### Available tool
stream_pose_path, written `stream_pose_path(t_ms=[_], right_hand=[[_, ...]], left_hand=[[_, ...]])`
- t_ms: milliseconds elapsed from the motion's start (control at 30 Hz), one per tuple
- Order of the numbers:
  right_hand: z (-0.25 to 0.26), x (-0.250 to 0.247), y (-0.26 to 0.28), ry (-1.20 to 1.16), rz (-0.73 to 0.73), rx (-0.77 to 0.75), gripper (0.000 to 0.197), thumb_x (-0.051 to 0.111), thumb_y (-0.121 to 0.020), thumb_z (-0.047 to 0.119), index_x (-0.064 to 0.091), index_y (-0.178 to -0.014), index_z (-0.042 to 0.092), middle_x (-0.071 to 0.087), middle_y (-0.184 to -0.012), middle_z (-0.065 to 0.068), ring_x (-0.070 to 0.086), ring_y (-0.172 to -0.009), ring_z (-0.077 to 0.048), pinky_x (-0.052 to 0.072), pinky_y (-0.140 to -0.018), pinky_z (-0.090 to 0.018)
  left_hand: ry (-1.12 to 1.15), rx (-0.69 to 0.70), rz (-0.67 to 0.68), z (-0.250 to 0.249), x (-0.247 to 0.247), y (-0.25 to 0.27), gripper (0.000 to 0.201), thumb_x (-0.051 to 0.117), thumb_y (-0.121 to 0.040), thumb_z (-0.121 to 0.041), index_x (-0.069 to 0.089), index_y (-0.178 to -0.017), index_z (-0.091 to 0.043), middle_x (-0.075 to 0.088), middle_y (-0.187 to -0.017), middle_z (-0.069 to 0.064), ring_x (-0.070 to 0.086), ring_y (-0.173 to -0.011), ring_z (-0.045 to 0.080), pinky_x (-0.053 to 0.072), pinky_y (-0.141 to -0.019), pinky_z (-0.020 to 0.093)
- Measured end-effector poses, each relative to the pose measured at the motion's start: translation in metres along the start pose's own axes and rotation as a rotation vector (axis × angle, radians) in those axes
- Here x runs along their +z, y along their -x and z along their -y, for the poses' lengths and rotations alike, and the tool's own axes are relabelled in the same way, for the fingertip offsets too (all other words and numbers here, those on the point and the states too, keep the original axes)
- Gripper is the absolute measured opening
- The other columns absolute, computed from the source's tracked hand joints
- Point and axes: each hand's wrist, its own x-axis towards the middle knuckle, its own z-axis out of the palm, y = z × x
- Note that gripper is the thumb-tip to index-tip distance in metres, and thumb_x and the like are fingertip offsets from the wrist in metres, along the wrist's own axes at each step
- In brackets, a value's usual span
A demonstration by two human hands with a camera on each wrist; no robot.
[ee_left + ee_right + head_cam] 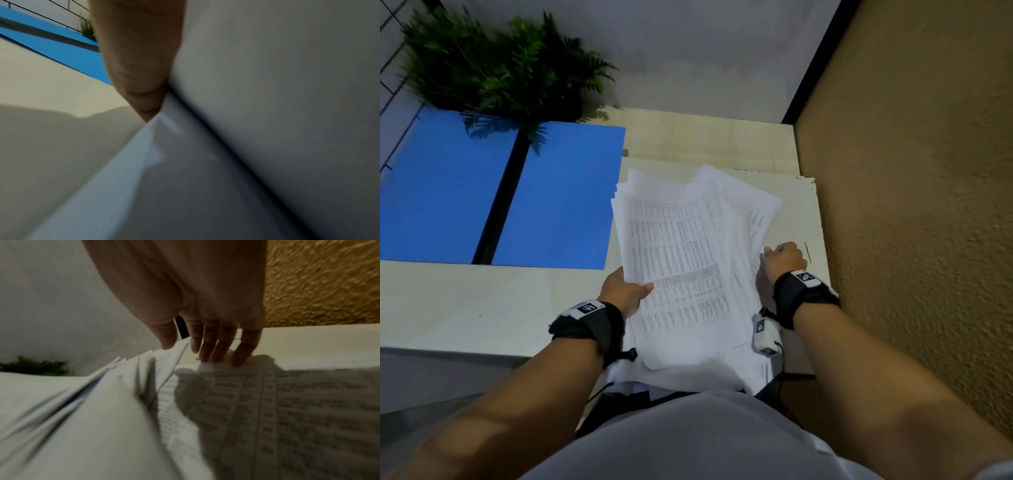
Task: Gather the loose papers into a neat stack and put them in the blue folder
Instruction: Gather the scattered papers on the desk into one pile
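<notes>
A loose pile of white printed papers (678, 246) lies fanned on the pale table, overhanging its near edge. My left hand (625, 291) grips the pile's left edge, thumb on top and fingers underneath; in the left wrist view a finger (139, 56) presses against the lifted sheets (267, 81). At the pile's right edge, my right hand (784, 260) has its straight fingertips (218, 353) touching a printed sheet (287, 410), with its thumb beside the raised sheets (82, 418). The blue folder (558, 195) lies open and flat to the left, empty.
A green fern-like plant (500, 68) stands behind the folder, its fronds overhanging it. A rough tan wall (911, 205) runs close along the table's right side. Bare table (465, 301) shows in front of the folder.
</notes>
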Motion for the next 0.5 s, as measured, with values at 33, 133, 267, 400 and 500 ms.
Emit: stream_pose_path(t_ms=[33,133,267,400,500], right_hand=[[-0.001,-0.002,-0.007,-0.017,0.076,0.021,0.047,0.053,-0.095,0.035,0.047,-0.13,0.004,0.052,-0.133,-0.017,0.049,-0.122,-0.035,0.04,-0.099,-0.038],[0.008,-0.001,-0.016,-0.058,0.176,0.048,0.055,0.05,-0.094,0.047,0.046,-0.13,0.006,0.053,-0.132,-0.015,0.051,-0.12,-0.033,0.039,-0.097,-0.036],[0.021,0.006,-0.02,0.278,0.091,0.014,0.052,0.047,-0.094,0.048,0.053,-0.131,0.012,0.04,-0.134,-0.015,0.039,-0.125,-0.034,0.036,-0.103,-0.043],[0.022,0.013,-0.022,0.058,0.164,0.035,0.041,0.049,-0.095,0.026,0.05,-0.127,0.0,0.055,-0.128,-0.016,0.056,-0.112,-0.032,0.043,-0.088,-0.031],[0.022,0.007,-0.021,-0.056,0.231,0.08,0.038,0.053,-0.095,0.024,0.055,-0.12,-0.005,0.062,-0.118,-0.014,0.056,-0.092,-0.025,0.04,-0.077,-0.025]], left_hand=[[-0.014,-0.012,0.012,0.0,-0.001,-0.001,0.054,0.074,-0.083,0.0,0.057,-0.134,-0.01,0.064,-0.13,0.01,0.061,-0.118,0.033,0.047,-0.106,0.05],[-0.036,-0.029,0.033,0.001,-0.001,-0.004,0.052,0.072,-0.082,0.001,0.059,-0.129,-0.018,0.064,-0.133,0.011,0.061,-0.119,0.034,0.046,-0.107,0.051],[-0.1,-0.015,-0.009,0.0,0.004,0.001,0.049,0.064,-0.091,0.003,0.054,-0.137,-0.01,0.064,-0.122,0.008,0.059,-0.111,0.029,0.045,-0.1,0.037],[-0.123,0.002,-0.018,0.0,0.006,0.004,0.049,0.06,-0.094,0.001,0.051,-0.141,-0.01,0.061,-0.128,0.006,0.056,-0.109,0.023,0.044,-0.095,0.032],[-0.081,-0.014,-0.018,0.001,0.005,0.005,0.05,0.06,-0.094,0.001,0.05,-0.141,-0.01,0.061,-0.135,0.011,0.058,-0.121,0.031,0.045,-0.103,0.038]])
